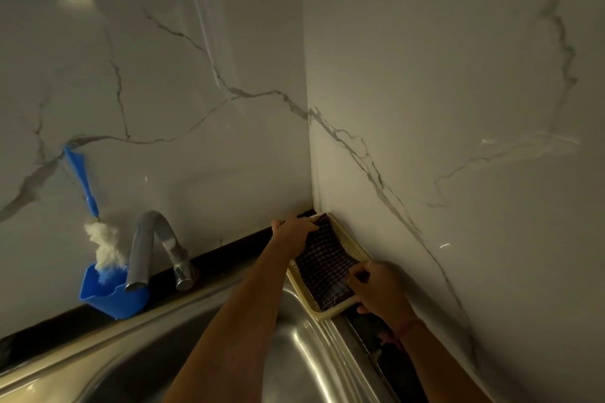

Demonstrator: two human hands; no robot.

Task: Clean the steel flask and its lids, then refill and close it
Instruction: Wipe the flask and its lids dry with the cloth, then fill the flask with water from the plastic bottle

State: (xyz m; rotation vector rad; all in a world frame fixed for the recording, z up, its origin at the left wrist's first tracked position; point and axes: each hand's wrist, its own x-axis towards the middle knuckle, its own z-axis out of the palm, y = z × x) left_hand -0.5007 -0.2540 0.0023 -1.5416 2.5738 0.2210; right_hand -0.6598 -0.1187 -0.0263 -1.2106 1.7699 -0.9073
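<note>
Hands work at the far right corner of a steel sink, where a cream perforated basket sits on the rim, tucked into the meeting of two marble-veined walls. Lying in the basket is a dark checked cloth. At the cloth's far end the left hand has its fingers curled over the edge and grasps it; at the near end the right hand pinches the fabric between thumb and fingertips, a thin ring on one finger and a reddish thread round the wrist. No steel flask or lids can be seen anywhere in the view. Left of the arms a curved metal tap rises from the black ledge, and just beside it a blue holder carries a bottle brush with white bristles and a blue handle leaning on the wall
</note>
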